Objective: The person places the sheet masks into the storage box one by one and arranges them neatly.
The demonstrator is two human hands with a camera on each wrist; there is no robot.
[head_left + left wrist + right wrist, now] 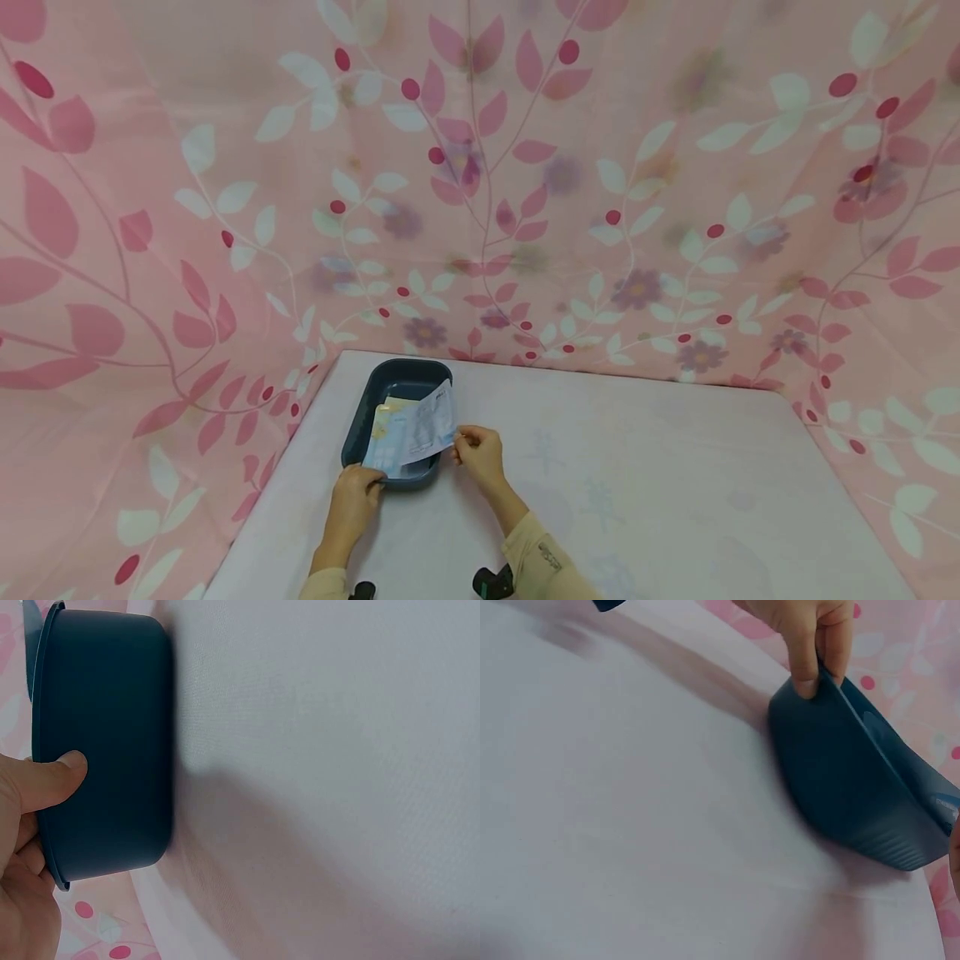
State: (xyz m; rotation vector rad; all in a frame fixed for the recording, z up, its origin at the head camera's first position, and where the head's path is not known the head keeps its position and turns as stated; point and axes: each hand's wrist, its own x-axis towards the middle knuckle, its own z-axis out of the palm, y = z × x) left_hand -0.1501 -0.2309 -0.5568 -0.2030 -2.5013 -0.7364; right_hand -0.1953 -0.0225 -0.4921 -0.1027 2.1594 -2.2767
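A dark blue plastic tub [427,482] stands at the far left of the table. My left hand [354,497] grips its near rim, with the thumb on the outer wall and the fingers over the edge, as the left wrist view shows. Between thumb and fingers, my right hand [478,454] pinches the lower right corner of a flat, pale printed packet [431,423], which is tilted over the tub. Under it, partly hidden, a light blue and yellow packet [382,442] lies in the tub. Only a sliver of my right hand [955,859] shows in its own wrist view.
The tub rests on a table [637,483] with a white cloth. Pink floral curtains [525,208] hang behind the table and along both sides. A black device [492,582] sits at the right wrist, another [363,591] at the left.
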